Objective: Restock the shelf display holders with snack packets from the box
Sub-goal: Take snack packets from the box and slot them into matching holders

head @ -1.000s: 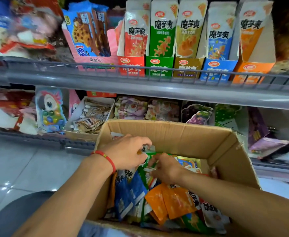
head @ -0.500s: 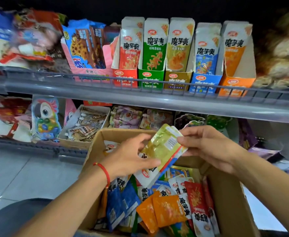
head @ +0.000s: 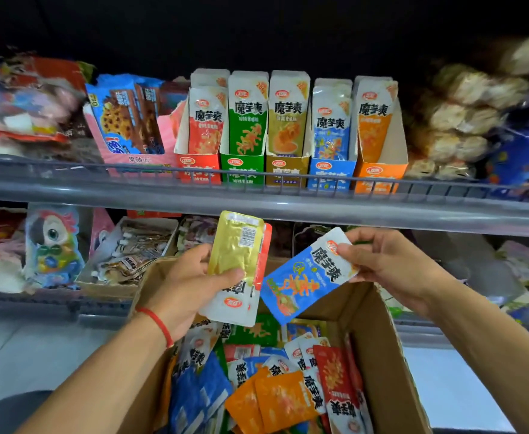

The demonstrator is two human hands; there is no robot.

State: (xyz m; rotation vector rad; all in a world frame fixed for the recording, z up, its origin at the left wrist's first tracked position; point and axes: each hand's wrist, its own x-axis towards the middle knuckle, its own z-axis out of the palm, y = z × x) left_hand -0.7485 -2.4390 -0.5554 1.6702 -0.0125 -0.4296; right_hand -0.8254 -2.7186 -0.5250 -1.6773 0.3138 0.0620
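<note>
Snack packets (head: pixel 241 267) gripped in left hand (head: pixel 181 286); right hand (head: pixel 388 261) pinches blue packet (head: pixel 300 277) below shelf rail (head: pixel 288 205).

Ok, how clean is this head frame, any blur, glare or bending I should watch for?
Head view: the middle is sharp, print on the blue packet in the right hand is legible; the far left and right shelf goods are smeared; glare whitens the yellow packet in the left hand; the shelf rail bows from the wide lens; above the holders is black.
</note>
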